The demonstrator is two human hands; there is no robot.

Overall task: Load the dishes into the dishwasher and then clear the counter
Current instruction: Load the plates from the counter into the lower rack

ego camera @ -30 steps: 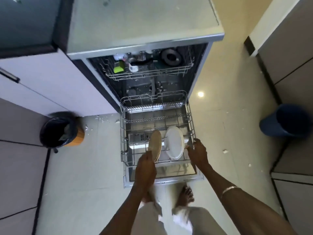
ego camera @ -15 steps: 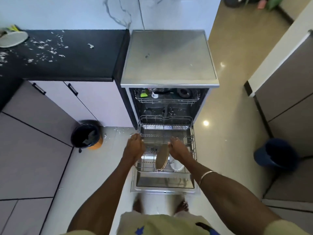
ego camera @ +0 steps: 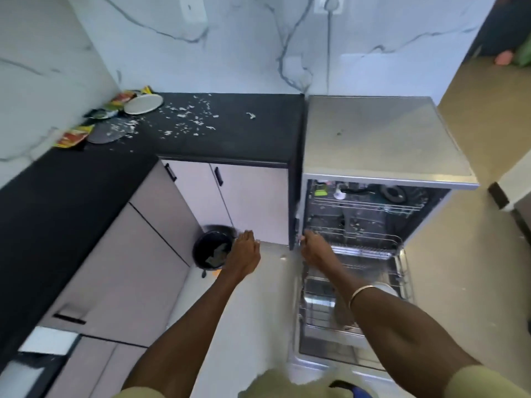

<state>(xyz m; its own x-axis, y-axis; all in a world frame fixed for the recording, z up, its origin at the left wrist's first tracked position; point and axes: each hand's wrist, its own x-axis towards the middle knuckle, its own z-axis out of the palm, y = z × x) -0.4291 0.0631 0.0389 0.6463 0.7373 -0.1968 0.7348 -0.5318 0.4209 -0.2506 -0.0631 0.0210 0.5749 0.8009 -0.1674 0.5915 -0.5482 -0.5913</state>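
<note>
We stand before the open dishwasher [ego camera: 382, 214] with its lower rack [ego camera: 373, 265] pulled out over the lowered door; a white plate [ego camera: 386, 289] shows in the rack just behind our right forearm, the rest of the load hidden by the arm. Our right hand [ego camera: 316, 249] is at the left front corner of the dishwasher opening, fingers curled, but we cannot tell whether it grips the rack wire or holds nothing; our left hand [ego camera: 244, 255] hangs over the floor above the black bin [ego camera: 214, 249], fingers loosely relaxed and carrying nothing. More dishes wait on the black counter [ego camera: 230, 130]: a white plate on the counter [ego camera: 143, 104] and a grey plate [ego camera: 107, 133] in the far corner, among food wrappers [ego camera: 73, 137] and scattered white scraps [ego camera: 186, 119]. We judge the step in hand to be going for those plates; to do it well we reach with the free left hand, tip the scraps into the bin before racking, carry one plate at a time by its rim, and slot it upright beside the racked one; wrappers and crumbs come last.
</note>
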